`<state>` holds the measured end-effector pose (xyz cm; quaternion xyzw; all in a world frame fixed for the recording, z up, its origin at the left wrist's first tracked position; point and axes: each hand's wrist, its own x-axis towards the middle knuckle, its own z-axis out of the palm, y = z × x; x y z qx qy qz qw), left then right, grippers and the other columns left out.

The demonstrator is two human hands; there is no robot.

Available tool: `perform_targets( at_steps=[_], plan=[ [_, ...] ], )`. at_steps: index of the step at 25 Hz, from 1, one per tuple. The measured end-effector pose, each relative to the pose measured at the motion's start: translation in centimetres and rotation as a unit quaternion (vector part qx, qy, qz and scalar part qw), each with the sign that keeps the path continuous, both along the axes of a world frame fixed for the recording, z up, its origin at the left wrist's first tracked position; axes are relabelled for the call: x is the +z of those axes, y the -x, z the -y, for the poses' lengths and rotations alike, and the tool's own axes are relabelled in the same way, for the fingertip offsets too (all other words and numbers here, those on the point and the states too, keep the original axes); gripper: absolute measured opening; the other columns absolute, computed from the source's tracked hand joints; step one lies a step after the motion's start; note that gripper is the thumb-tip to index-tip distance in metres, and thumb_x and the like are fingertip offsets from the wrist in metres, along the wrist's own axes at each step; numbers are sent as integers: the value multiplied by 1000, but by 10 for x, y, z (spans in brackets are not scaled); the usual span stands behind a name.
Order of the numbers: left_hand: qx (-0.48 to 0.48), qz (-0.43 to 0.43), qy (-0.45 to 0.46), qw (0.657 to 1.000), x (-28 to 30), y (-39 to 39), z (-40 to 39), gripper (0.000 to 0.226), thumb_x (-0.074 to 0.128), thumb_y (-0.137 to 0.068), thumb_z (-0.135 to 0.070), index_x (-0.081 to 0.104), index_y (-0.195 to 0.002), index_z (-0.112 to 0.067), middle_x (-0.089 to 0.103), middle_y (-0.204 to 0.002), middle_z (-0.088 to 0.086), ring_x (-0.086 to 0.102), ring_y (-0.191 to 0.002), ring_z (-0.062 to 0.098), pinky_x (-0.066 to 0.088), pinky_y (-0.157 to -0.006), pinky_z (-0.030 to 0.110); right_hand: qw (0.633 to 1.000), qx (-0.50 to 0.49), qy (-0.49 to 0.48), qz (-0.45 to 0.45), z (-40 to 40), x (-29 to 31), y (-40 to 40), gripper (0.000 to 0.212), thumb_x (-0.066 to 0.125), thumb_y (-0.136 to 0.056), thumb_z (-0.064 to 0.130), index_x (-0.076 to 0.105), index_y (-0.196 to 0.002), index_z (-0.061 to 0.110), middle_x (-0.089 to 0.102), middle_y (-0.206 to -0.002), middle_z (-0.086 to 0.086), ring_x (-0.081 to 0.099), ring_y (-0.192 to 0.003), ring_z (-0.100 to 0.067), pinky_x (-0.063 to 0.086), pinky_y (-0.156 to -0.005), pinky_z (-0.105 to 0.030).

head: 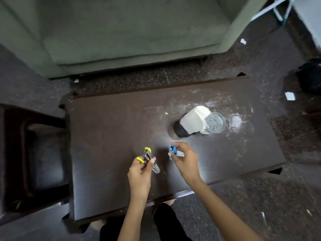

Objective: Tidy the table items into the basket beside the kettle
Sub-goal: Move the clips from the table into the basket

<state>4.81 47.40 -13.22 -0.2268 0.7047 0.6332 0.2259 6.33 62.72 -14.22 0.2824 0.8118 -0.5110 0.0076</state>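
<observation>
My left hand (140, 171) grips a small yellow-and-metal stapler (149, 159), swung open, just above the dark brown table (107, 140). My right hand (186, 160) pinches a small blue stapler (172, 151) a little to the right of it. On the table's right half stands a clear plastic bottle (198, 122) with a white label and a black cap. No basket or kettle shows in the head view.
A grey-green sofa (121, 32) stands beyond the table's far edge. A dark chair or stool (34, 153) sits to the left. The speckled floor (260, 197) holds small scraps of white paper. White smudges mark the table around the bottle.
</observation>
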Motion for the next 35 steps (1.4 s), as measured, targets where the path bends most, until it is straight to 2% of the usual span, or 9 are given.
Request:
perform_targets(
  at_steps=[4,10,14,18,23,26,29,32,35],
  plan=[
    [80,-6,-16,997,25,15,97,9,71,-71,-34,63,-73,-29,75,-83,8,69,-92,29,51,-89,55,996,21,75,-51,105,41,36,33,65,-82,-2,66,-110,17,58,-104,0,62,-89,5,47,-73,-6],
    [218,-44,-9,975,73,35,268,8,71,-81,-18,65,-76,-21,74,-81,12,68,-92,35,52,-88,53,976,109,159,-104,284,79,78,25,74,-78,2,68,-87,25,63,-101,-4,68,-93,-18,54,-83,-28],
    [280,-58,7,958,91,31,364,8,73,-78,-22,66,-80,-18,73,-79,7,69,-82,29,57,-79,43,965,133,187,-125,391,88,94,20,74,-75,-2,65,-83,14,62,-97,-8,70,-88,-16,55,-75,-24],
    [337,-64,1,939,100,20,429,5,66,-86,-10,64,-84,-14,68,-70,-6,60,-65,2,57,-65,24,957,239,57,-155,467,79,108,19,75,-70,1,65,-78,15,59,-89,1,64,-75,-11,54,-69,-23],
    [355,-36,-11,934,97,13,459,4,66,-86,-11,62,-85,-9,58,-65,-3,53,-61,2,56,-63,20,873,416,-249,-52,506,60,143,10,66,-76,10,64,-84,5,56,-101,-11,61,-79,-34,49,-70,-36],
    [358,-20,-22,933,93,12,463,4,66,-86,-13,65,-89,-11,62,-69,-2,56,-67,6,56,-65,21,851,420,-313,-30,511,57,147,11,58,-84,8,63,-88,-1,53,-106,-14,58,-87,-37,46,-70,-38],
    [353,-9,-18,935,89,15,465,5,67,-85,-14,66,-88,-10,59,-76,11,56,-71,14,56,-64,22,862,430,-265,-44,506,58,134,11,65,-83,14,68,-83,3,59,-98,-9,61,-83,-28,49,-72,-35],
    [357,-8,-30,934,85,26,465,2,66,-85,-12,67,-87,-10,59,-78,14,57,-74,19,56,-63,24,908,402,-105,-55,497,73,115,19,68,-85,27,66,-70,14,62,-73,3,60,-66,-14,50,-65,-31],
    [353,-20,-75,932,89,42,462,11,62,-89,-17,69,-89,-9,67,-81,15,63,-74,24,58,-67,32,912,409,40,3,493,93,108,11,70,-83,31,72,-86,20,70,-75,7,67,-71,-8,55,-67,-29]
  ],
)
